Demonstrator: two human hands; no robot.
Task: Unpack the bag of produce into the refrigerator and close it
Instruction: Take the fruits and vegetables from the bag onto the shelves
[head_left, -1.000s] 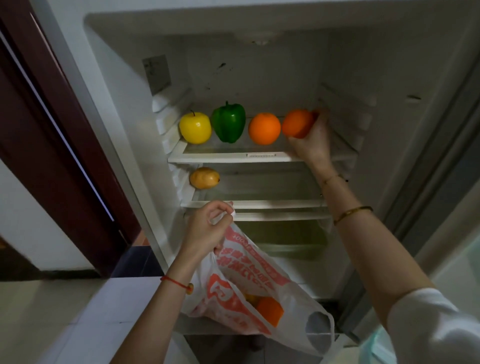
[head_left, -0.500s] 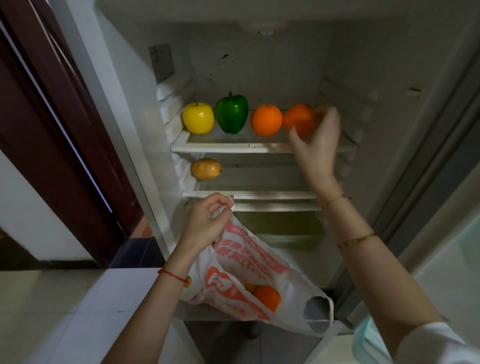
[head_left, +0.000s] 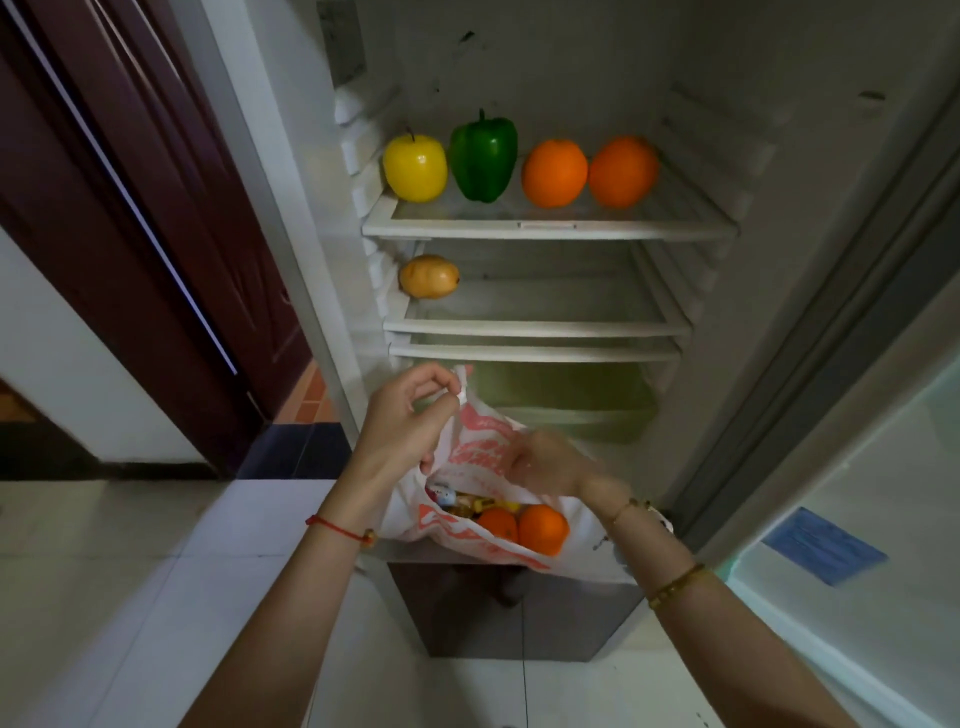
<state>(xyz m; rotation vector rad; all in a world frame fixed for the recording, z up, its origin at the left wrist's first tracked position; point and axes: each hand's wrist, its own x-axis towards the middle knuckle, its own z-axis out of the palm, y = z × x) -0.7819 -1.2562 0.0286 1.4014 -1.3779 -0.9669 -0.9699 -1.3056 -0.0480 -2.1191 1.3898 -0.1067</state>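
Observation:
The refrigerator stands open. On its top shelf (head_left: 550, 229) sit a yellow apple (head_left: 414, 167), a green pepper (head_left: 483, 158) and two oranges (head_left: 554, 173) (head_left: 623, 171) in a row. A brownish potato-like item (head_left: 429, 276) lies at the left of the second shelf (head_left: 537, 328). My left hand (head_left: 402, 421) pinches the handle of the white and red plastic bag (head_left: 467, 530) in front of the lower fridge. My right hand (head_left: 545, 462), blurred, is at the bag's mouth with nothing visibly in it. Inside the bag I see two oranges (head_left: 540, 529) and small colourful items.
A greenish crisper drawer (head_left: 566, 400) lies below the shelves. The fridge door (head_left: 872, 467) stands open at the right with a blue label. A dark red room door (head_left: 130, 208) is at the left. The floor (head_left: 130, 597) is pale tile.
My right hand let go of the second orange on the top shelf and came down to the bag's mouth. The left hand kept hold of the bag handle.

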